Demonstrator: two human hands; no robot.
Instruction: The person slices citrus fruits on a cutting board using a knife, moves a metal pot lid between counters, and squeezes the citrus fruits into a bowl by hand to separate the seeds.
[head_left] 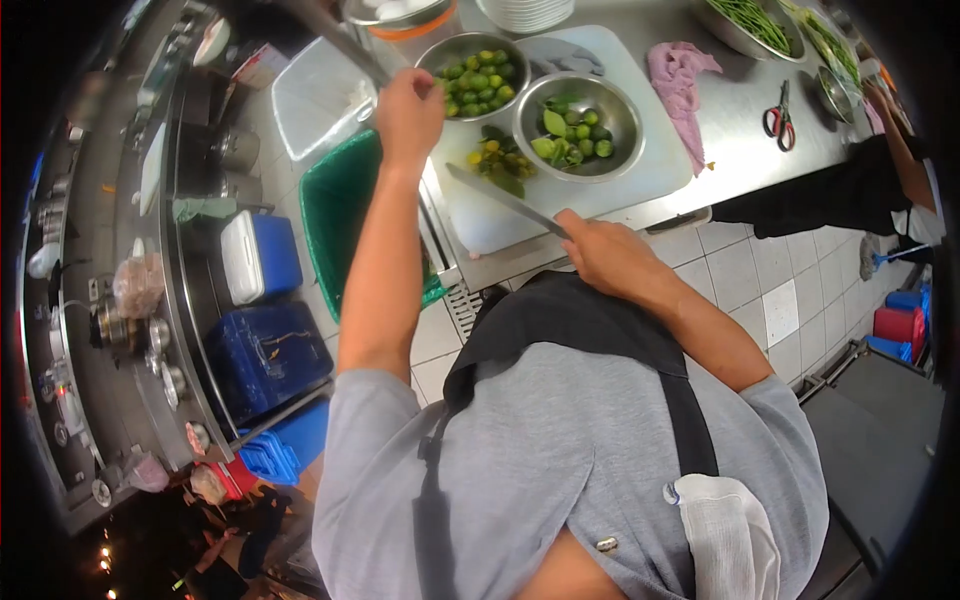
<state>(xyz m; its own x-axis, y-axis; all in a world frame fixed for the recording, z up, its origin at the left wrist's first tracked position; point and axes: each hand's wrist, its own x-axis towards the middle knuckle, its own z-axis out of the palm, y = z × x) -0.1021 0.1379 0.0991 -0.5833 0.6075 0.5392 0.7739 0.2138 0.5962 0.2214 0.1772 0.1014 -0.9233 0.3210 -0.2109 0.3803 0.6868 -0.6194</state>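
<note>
Green fruit (485,84) is gathered in one bowl (458,50); leafier fruit (547,148) apparently remains in a second bowl (622,112), scraps (495,162) beside both. A knife (508,202) is gripped by the right hand (612,258); whether anything is held by the left hand (408,112) cannot be told.

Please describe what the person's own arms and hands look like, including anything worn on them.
The left sleeve and right sleeve are plain grey and short, leaving both forearms uncovered. The left hand and right hand are ungloved, and I see no watch or bracelet at either wrist.
</note>
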